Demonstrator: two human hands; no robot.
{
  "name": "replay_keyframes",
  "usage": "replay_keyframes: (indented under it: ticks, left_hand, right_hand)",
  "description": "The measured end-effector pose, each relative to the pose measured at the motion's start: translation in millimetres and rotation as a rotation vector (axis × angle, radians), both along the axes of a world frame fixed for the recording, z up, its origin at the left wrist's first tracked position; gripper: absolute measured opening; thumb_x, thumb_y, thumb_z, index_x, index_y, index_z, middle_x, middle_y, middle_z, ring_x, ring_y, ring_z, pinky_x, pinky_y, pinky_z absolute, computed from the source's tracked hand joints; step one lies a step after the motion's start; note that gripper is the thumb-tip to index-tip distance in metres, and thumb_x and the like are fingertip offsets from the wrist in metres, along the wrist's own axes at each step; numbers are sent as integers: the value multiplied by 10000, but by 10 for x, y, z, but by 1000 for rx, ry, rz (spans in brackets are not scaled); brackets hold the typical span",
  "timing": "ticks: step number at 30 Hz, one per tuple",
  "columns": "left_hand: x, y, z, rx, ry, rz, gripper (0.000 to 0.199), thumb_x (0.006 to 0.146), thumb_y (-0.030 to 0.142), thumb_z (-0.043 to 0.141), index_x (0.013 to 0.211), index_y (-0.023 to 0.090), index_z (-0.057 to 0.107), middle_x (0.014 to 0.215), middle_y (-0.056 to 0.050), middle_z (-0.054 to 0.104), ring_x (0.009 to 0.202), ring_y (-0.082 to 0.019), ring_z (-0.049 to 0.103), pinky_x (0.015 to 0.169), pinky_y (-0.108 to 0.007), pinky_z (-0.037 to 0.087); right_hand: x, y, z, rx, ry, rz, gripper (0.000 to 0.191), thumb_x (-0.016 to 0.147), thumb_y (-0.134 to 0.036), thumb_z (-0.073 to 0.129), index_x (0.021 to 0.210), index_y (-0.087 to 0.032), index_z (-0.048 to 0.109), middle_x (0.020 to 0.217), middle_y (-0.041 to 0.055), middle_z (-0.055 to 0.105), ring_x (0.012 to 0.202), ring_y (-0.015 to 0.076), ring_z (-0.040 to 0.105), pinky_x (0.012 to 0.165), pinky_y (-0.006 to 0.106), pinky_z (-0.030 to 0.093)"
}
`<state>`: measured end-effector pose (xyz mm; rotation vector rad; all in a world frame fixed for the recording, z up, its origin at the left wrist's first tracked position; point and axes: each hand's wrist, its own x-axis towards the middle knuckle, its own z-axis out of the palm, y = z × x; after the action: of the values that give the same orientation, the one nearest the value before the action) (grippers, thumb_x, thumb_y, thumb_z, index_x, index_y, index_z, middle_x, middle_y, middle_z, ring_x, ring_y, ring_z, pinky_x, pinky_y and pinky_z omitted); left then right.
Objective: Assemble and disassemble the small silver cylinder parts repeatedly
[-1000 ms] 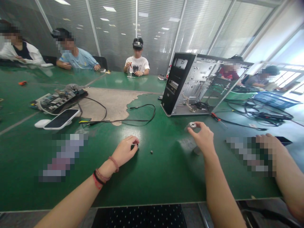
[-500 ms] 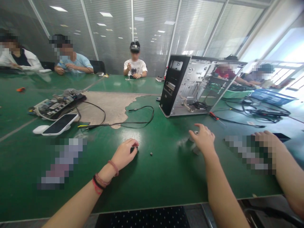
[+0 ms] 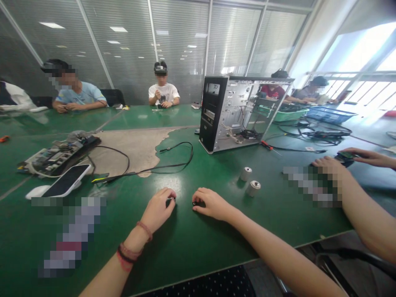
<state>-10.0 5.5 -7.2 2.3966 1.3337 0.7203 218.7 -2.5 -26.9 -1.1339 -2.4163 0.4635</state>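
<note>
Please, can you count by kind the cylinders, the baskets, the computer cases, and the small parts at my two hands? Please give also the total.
Cylinders: 2
Baskets: 2
Computer case: 1
Small parts, at left hand and right hand: 2
Total: 7

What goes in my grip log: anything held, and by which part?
Left hand holds a dark piece, right hand a tiny part; where gripped cannot be told.

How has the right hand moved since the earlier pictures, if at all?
Yes: judged against the computer case, the right hand has moved left and nearer the wearer, away from the two metal cylinders, to the small part at its fingertips.
</note>
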Motion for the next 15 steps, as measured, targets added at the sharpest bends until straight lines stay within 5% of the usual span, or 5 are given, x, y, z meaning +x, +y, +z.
replay_keyframes:
  ticks: [5, 9, 11, 15]
  left_hand:
    - [-7, 6, -11, -4, 10, -7, 121, 812, 140, 440, 829, 187, 550, 851, -31, 577, 827, -195, 563, 776, -329, 445]
    - [-15, 0, -5, -3, 11, -1, 126, 815, 144, 439, 832, 188, 555, 851, -32, 583, 822, -195, 569, 775, -334, 452]
    - [-18, -2, -3, -8, 4, 2, 123, 815, 147, 443, 848, 186, 555, 856, -35, 589, 825, -196, 574, 777, -337, 456]
    - [-15, -3, -26, -19, -45, 35, 165, 804, 146, 460, 941, 183, 543, 897, -44, 611, 843, -194, 590, 799, -346, 466]
  right_hand:
    - [10, 23, 18, -5, 16, -2, 43, 812, -179, 565, 851, -183, 581, 813, 28, 580, 783, 158, 542, 716, 265, 429]
    - [292, 109, 203, -9, 106, -82, 81, 833, -200, 531, 875, -189, 600, 837, 38, 619, 792, 165, 573, 740, 286, 444]
    - [614, 165, 331, 35, 258, -284, 126, 846, -255, 514, 909, -191, 603, 861, 44, 644, 803, 172, 595, 756, 299, 455]
    - [1361, 236, 430, 317, 490, -913, 239, 795, -376, 539, 901, -177, 616, 824, 64, 658, 737, 193, 606, 703, 316, 465]
